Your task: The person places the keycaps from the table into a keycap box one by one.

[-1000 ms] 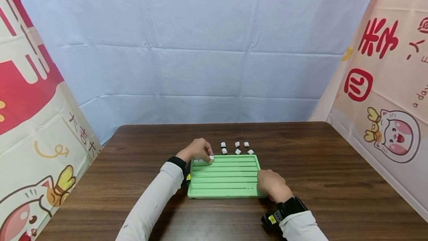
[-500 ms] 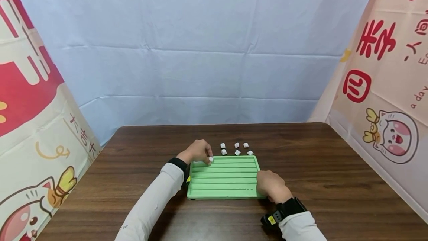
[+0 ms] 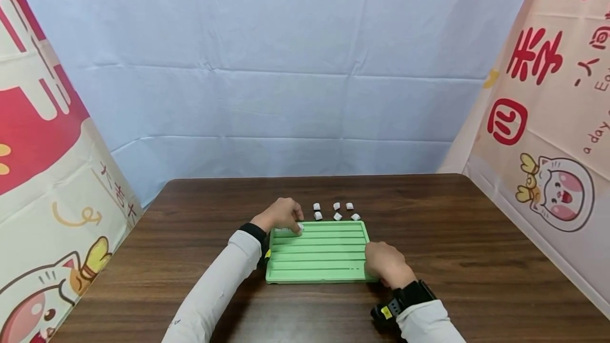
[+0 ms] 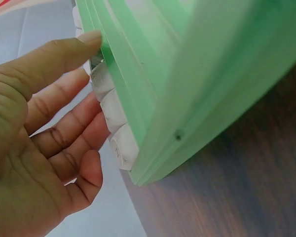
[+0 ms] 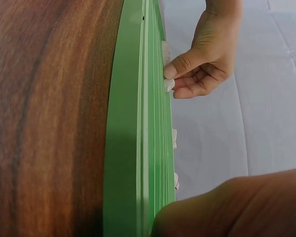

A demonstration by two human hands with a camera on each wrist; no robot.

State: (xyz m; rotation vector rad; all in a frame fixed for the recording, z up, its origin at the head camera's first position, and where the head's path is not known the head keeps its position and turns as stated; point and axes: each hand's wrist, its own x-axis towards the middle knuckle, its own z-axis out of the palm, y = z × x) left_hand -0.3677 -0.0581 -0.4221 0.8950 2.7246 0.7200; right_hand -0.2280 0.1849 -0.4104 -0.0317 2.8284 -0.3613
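Note:
A ridged green tray (image 3: 319, 256) lies on the table. At its far left corner my left hand (image 3: 282, 215) pinches a small white block (image 5: 169, 85) between thumb and fingers, right at the tray's top groove. Several white blocks (image 4: 113, 109) sit side by side in that groove, under the left fingers; the nearest bears a faint mark. My right hand (image 3: 388, 263) grips the tray's near right edge, its fingertips hidden from the head view.
Several loose white blocks (image 3: 337, 216) lie in two rough rows on the brown wooden table (image 3: 229, 200), just beyond the tray's far edge. A pale blue cloth (image 3: 286, 94) hangs behind the table, with printed cloths (image 3: 538, 136) at the sides.
The left hand's pinched block has settled slightly lower, toward the tray's top groove. The right hand stays on the tray edge, and the loose blocks have not moved.

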